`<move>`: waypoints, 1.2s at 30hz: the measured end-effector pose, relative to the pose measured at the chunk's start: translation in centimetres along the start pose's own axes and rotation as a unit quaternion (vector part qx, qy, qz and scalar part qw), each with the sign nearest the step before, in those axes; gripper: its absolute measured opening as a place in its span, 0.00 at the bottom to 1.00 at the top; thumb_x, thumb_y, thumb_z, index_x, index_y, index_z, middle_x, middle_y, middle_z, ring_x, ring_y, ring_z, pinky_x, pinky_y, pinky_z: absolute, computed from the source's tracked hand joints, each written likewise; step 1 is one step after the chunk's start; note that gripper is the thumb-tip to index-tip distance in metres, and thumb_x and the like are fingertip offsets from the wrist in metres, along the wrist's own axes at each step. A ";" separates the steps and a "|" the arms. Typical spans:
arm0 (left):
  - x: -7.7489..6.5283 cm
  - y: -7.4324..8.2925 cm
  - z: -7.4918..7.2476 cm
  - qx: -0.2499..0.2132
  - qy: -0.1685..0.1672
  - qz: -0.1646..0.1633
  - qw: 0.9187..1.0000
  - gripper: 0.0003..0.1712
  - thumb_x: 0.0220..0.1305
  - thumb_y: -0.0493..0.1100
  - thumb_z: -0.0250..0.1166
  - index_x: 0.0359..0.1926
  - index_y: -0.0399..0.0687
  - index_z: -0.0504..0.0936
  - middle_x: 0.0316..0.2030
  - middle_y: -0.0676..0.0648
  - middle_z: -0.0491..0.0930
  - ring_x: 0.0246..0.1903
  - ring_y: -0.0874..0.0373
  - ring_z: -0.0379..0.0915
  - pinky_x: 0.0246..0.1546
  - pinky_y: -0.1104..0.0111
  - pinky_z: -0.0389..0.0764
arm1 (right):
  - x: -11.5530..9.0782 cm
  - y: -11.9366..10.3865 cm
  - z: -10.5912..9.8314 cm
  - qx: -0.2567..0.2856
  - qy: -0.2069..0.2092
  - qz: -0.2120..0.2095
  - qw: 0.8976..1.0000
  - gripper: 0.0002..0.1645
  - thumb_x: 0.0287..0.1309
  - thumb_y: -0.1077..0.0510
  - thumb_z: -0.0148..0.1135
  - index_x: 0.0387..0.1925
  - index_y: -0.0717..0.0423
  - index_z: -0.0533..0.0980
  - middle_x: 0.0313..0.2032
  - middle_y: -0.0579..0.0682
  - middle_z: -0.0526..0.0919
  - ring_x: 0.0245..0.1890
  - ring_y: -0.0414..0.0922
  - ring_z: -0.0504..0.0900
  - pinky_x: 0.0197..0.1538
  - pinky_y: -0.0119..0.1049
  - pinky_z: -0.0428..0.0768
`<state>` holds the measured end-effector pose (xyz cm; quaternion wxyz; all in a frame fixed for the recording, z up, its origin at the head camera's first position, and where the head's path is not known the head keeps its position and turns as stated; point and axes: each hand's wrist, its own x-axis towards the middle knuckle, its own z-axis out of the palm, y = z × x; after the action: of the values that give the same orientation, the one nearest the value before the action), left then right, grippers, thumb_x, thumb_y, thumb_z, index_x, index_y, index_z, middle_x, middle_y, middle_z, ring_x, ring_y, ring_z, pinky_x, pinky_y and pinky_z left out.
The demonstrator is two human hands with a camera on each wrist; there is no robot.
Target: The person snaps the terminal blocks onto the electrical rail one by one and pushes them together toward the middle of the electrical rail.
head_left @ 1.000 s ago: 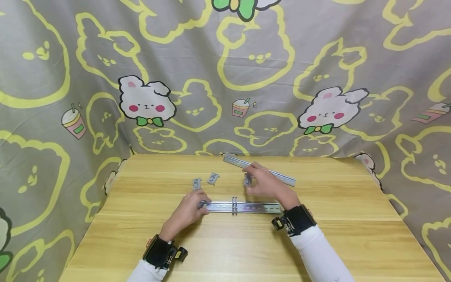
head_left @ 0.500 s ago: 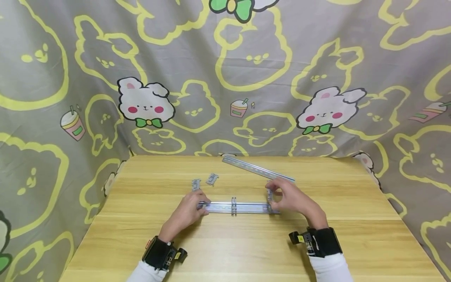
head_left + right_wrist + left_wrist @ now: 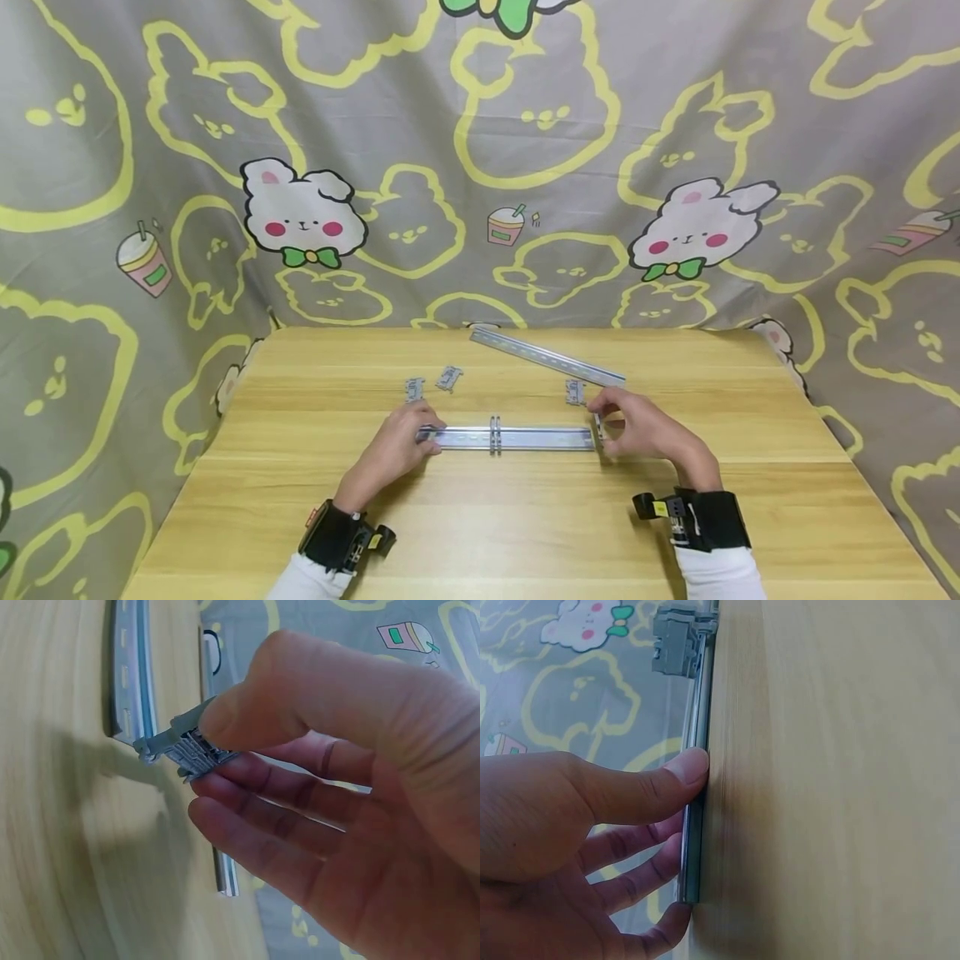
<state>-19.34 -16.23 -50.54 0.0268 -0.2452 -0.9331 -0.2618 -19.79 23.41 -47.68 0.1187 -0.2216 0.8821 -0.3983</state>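
Observation:
My left hand (image 3: pixel 401 440) grips the left end of a slotted metal DIN rail (image 3: pixel 540 439) lying across the table, thumb on the near edge and fingers at the far edge. Near its middle, two thin grey terminal blocks (image 3: pixel 495 435) sit upright on the rail, one also showing in the left wrist view. Just off the rail's right end, my right hand (image 3: pixel 637 427) pinches another grey terminal block (image 3: pixel 196 746) between thumb and fingers. In the right wrist view this block is tilted, one tip close to the rail's end; the thumb hides part of it.
Behind the right hand a loose terminal block (image 3: pixel 575 392) lies flat. Two more, a left one (image 3: pixel 415 389) and a slanted one (image 3: pixel 450 378), lie beyond the left hand. A second DIN rail (image 3: pixel 547 357) rests diagonally at the back, before a patterned curtain (image 3: pixel 420 275).
My right hand has moved right and toward me, carrying a terminal block from behind the rail to its right end. A loose block it had covered now shows. The left hand keeps its hold.

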 end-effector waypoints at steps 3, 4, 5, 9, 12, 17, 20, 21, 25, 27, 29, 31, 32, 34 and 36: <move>0.0 0.0 0.0 0.000 0.002 0.002 1.000 0.17 0.44 0.37 0.77 0.39 0.42 0.88 0.39 0.47 0.82 0.40 0.51 0.77 0.44 0.56 0.81 | 0.0 0.2 0.1 0.004 -0.006 -0.007 1.000 0.29 0.39 0.76 0.66 0.49 0.69 0.71 0.50 0.64 0.78 0.51 0.58 0.76 0.57 0.53 0.78; 0.0 0.0 0.0 0.000 0.001 0.002 1.000 0.17 0.44 0.37 0.77 0.39 0.42 0.88 0.39 0.47 0.82 0.40 0.51 0.77 0.44 0.57 0.81 | 0.1 0.3 0.2 0.006 -0.009 -0.010 1.000 0.29 0.39 0.76 0.66 0.49 0.69 0.71 0.50 0.64 0.78 0.52 0.58 0.76 0.57 0.53 0.78; 0.0 0.0 -0.1 0.001 0.001 0.003 1.000 0.17 0.44 0.37 0.77 0.39 0.42 0.88 0.39 0.47 0.82 0.40 0.51 0.77 0.44 0.57 0.81 | 0.1 0.4 0.2 0.012 -0.012 -0.011 1.000 0.29 0.39 0.76 0.66 0.49 0.69 0.71 0.50 0.64 0.78 0.52 0.59 0.76 0.57 0.54 0.77; 0.1 0.1 -0.1 0.003 -0.003 0.004 1.000 0.17 0.45 0.36 0.77 0.40 0.41 0.88 0.39 0.47 0.82 0.40 0.51 0.77 0.44 0.57 0.82 | 0.0 0.5 0.2 0.024 -0.021 -0.004 0.999 0.29 0.38 0.76 0.68 0.47 0.67 0.72 0.49 0.63 0.78 0.52 0.59 0.76 0.58 0.54 0.77; 0.1 0.2 -0.2 0.002 -0.001 0.005 1.000 0.17 0.45 0.36 0.77 0.39 0.41 0.88 0.39 0.48 0.82 0.40 0.51 0.77 0.44 0.57 0.81 | 0.0 0.6 0.2 0.032 -0.026 0.006 0.999 0.29 0.38 0.76 0.69 0.47 0.66 0.73 0.50 0.61 0.78 0.53 0.58 0.76 0.58 0.54 0.77; 0.1 0.3 -0.1 0.003 0.000 0.002 1.000 0.16 0.45 0.37 0.77 0.39 0.42 0.88 0.38 0.48 0.82 0.40 0.51 0.77 0.45 0.57 0.81 | 0.0 0.7 0.3 0.036 -0.029 0.011 0.999 0.29 0.38 0.75 0.69 0.47 0.66 0.73 0.50 0.61 0.78 0.53 0.58 0.76 0.57 0.53 0.77; 0.0 0.3 -0.1 0.004 0.000 0.001 1.000 0.16 0.45 0.37 0.77 0.39 0.42 0.88 0.38 0.47 0.82 0.40 0.51 0.77 0.44 0.57 0.81 | 0.1 0.7 0.4 0.030 -0.026 0.008 0.999 0.28 0.39 0.74 0.70 0.47 0.66 0.73 0.50 0.61 0.78 0.53 0.58 0.76 0.56 0.53 0.78; 0.0 0.3 -0.1 0.004 0.000 0.000 1.000 0.16 0.45 0.37 0.77 0.39 0.42 0.88 0.38 0.47 0.82 0.40 0.51 0.77 0.44 0.57 0.81 | 0.2 0.6 0.5 0.026 -0.026 0.006 0.999 0.28 0.39 0.73 0.71 0.47 0.66 0.74 0.50 0.61 0.79 0.53 0.58 0.77 0.56 0.53 0.78; 0.0 0.2 0.0 0.000 0.002 -0.001 1.000 0.16 0.45 0.36 0.77 0.39 0.41 0.88 0.38 0.46 0.82 0.39 0.50 0.77 0.43 0.57 0.81 | 0.3 0.5 0.5 0.017 -0.023 0.003 1.000 0.27 0.40 0.72 0.71 0.47 0.65 0.74 0.49 0.60 0.79 0.53 0.58 0.77 0.56 0.52 0.78; 0.1 0.2 0.0 0.000 0.004 0.000 1.000 0.16 0.45 0.35 0.77 0.38 0.40 0.88 0.38 0.46 0.82 0.39 0.50 0.77 0.43 0.57 0.81 | 0.2 0.5 0.6 0.016 -0.023 0.004 1.000 0.27 0.39 0.72 0.71 0.47 0.65 0.75 0.49 0.60 0.80 0.53 0.58 0.77 0.56 0.51 0.78; 0.1 0.2 0.1 0.001 0.005 0.000 1.000 0.16 0.44 0.35 0.77 0.38 0.41 0.88 0.38 0.47 0.82 0.40 0.50 0.77 0.43 0.57 0.81 | 0.2 0.6 0.5 0.019 -0.021 0.008 1.000 0.28 0.39 0.72 0.72 0.47 0.65 0.75 0.50 0.60 0.80 0.54 0.58 0.77 0.57 0.51 0.78; 0.1 0.2 0.2 0.004 0.007 -0.002 1.000 0.16 0.44 0.35 0.77 0.38 0.41 0.88 0.38 0.47 0.82 0.40 0.51 0.77 0.44 0.57 0.81 | 0.1 0.7 0.5 0.022 -0.020 0.011 1.000 0.28 0.40 0.71 0.72 0.48 0.66 0.75 0.50 0.60 0.80 0.54 0.59 0.77 0.57 0.51 0.78; 0.1 0.2 0.2 0.006 0.008 -0.002 1.000 0.16 0.44 0.36 0.78 0.38 0.41 0.88 0.38 0.47 0.82 0.40 0.51 0.77 0.44 0.57 0.81 | 0.1 0.7 0.5 0.025 -0.020 0.012 0.999 0.29 0.40 0.70 0.73 0.48 0.66 0.75 0.50 0.61 0.80 0.54 0.59 0.77 0.57 0.51 0.78; 0.1 0.1 0.2 0.008 0.009 -0.002 1.000 0.16 0.44 0.36 0.78 0.38 0.42 0.89 0.38 0.48 0.82 0.40 0.52 0.77 0.44 0.57 0.81 | 0.2 0.8 0.5 0.032 -0.021 0.012 0.999 0.29 0.41 0.69 0.73 0.49 0.66 0.75 0.51 0.61 0.79 0.54 0.59 0.77 0.57 0.51 0.78; 0.1 0.2 0.2 0.008 0.009 -0.001 1.000 0.16 0.44 0.36 0.78 0.38 0.42 0.89 0.37 0.48 0.82 0.39 0.52 0.77 0.43 0.58 0.81 | 0.2 0.9 0.6 0.035 -0.022 0.010 0.999 0.28 0.41 0.68 0.74 0.48 0.65 0.75 0.52 0.61 0.80 0.54 0.58 0.78 0.57 0.51 0.78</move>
<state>-19.33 -15.95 -50.62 0.0374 -0.2419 -0.9351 -0.2563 -19.96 23.43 -48.74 0.1496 -0.2165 0.8670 -0.4232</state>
